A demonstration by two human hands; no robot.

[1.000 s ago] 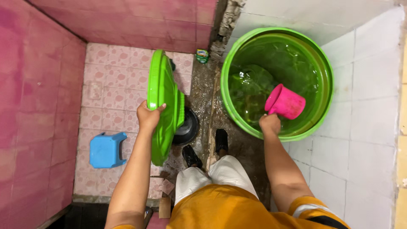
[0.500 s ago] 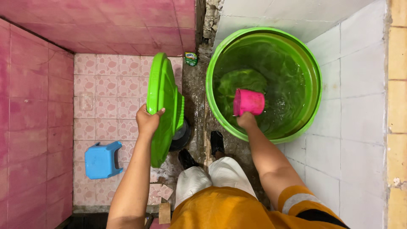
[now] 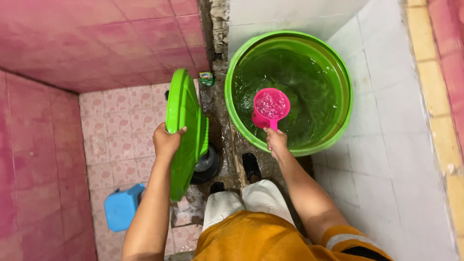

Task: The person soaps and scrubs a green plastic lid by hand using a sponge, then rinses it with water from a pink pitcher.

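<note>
Compared with half a second ago: pink dipper now upright, mouth facing up, filled with water; earlier tipped on its side and half under the surface. Also shifted slightly toward the near-left part of the green tub. Water surface in tub rippled as before. Green lid held in the same on-edge pose beside the tub, no real change. View tilted: blue stool now lower in frame, more of the pink wall visible.

Right hand closed around the dipper's handle, at the tub's near rim; dipper bowl just beyond the fingers, over the water inside the tub. Whether the dipper's base touches the water: cannot tell.

Left hand clamped on the edge of the lid, thumb over the rim, lid standing nearly vertical, left of the tub and apart from it. Hands well apart, each on its own object.

Below the lid: dark round container on the wet floor strip. Small green packet on the floor near the wall corner. Stool on pink patterned floor tiles at lower left. Tub standing against the white tiled wall. Dark shoe visible just before the tub.
</note>
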